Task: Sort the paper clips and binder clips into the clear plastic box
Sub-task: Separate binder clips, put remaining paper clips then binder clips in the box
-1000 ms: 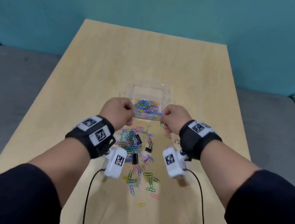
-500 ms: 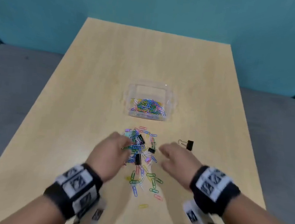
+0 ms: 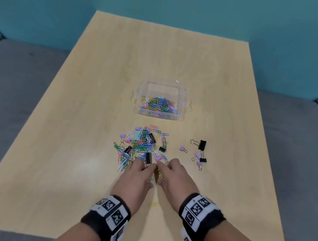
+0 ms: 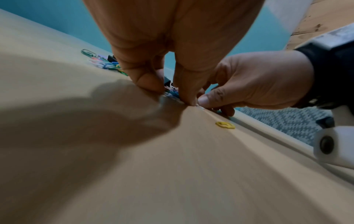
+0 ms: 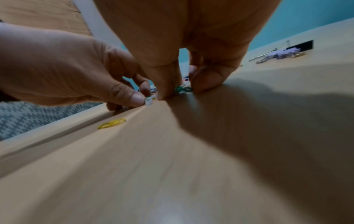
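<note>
— Both hands have come back from the clear plastic box since a second ago and dropped to the lower centre of the frame.

— Yes, at the near edge of the paper clips. The left hand and right hand meet fingertip to fingertip, curled down, pinching clips off the table, probably gathering a bunch to carry.

— And the binder clips?

— Right of centre, well apart from the right hand. The box sits above the pile, mid-frame, with paper clips already in it.
</note>
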A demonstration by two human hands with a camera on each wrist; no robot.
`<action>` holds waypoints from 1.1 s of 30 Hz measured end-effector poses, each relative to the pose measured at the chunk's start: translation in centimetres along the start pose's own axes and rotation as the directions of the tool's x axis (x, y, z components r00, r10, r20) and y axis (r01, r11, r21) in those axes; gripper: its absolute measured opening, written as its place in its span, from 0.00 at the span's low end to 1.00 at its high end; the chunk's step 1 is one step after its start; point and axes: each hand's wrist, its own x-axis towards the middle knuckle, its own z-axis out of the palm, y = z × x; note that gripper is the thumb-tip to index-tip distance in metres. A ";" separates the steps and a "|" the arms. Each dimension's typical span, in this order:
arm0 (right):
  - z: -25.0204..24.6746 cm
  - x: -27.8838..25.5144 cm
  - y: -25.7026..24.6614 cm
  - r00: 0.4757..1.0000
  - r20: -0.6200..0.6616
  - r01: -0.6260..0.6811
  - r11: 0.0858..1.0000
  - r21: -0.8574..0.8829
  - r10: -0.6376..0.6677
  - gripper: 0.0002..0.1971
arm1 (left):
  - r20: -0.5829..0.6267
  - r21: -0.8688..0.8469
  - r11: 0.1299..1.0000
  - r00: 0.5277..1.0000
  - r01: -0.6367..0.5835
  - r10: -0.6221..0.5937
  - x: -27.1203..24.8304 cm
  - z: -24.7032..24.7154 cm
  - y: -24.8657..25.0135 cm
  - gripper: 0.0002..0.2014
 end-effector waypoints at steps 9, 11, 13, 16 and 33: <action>-0.7 0.2 -0.8 0.998 0.060 0.001 0.995 -0.098 0.005 0.15 | 0.005 0.089 0.995 0.999 -0.034 0.033 0.6 -0.3 -0.2 0.08; -1.3 -0.1 -1.1 0.994 0.105 -0.006 0.994 -0.105 0.017 0.16 | 0.041 0.147 0.988 0.998 -0.055 0.049 0.5 -0.7 0.0 0.14; -1.8 -0.2 -1.4 0.991 0.130 -0.020 0.992 -0.124 0.036 0.17 | 0.043 0.191 0.980 0.998 -0.058 0.050 0.5 -0.9 0.1 0.18; -2.3 -0.2 -1.8 0.985 0.158 -0.047 0.989 -0.143 0.069 0.17 | 0.052 0.159 0.987 0.998 -0.025 0.017 0.5 -1.1 0.2 0.14; -4.8 2.9 0.4 0.934 0.168 -0.355 0.755 0.551 0.317 0.13 | 0.201 -0.646 0.680 0.936 0.347 -0.288 2.2 -5.9 -0.4 0.09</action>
